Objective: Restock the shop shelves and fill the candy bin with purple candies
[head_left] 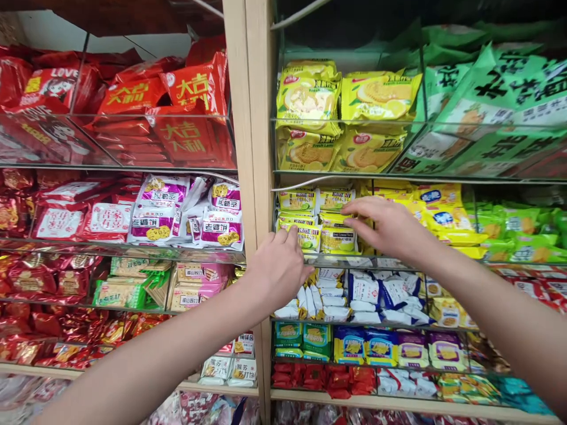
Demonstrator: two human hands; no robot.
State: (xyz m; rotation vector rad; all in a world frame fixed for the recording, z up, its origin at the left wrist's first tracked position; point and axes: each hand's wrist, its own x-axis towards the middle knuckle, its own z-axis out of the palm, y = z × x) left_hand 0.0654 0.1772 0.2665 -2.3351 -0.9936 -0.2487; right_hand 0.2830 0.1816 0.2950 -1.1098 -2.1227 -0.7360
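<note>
Pressure should be light and even, so the yellow lemon packets (339,237) don't crumple. Your left hand (275,264), loosely curled, appears to touch the lower left ones; your right hand (376,223), half open, is at their right. Whether either grips is unclear. Glossy, they stand two high in the shelf compartment (330,260).

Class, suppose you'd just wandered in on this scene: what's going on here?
A person reaches with both bare hands toward small yellow packets stacked on a shop shelf. The left hand has its fingers at the lower left packet; the right hand is at the right edge of the stack, though whether it touches is unclear. Neither hand holds a packet clear of the shelf.
</note>
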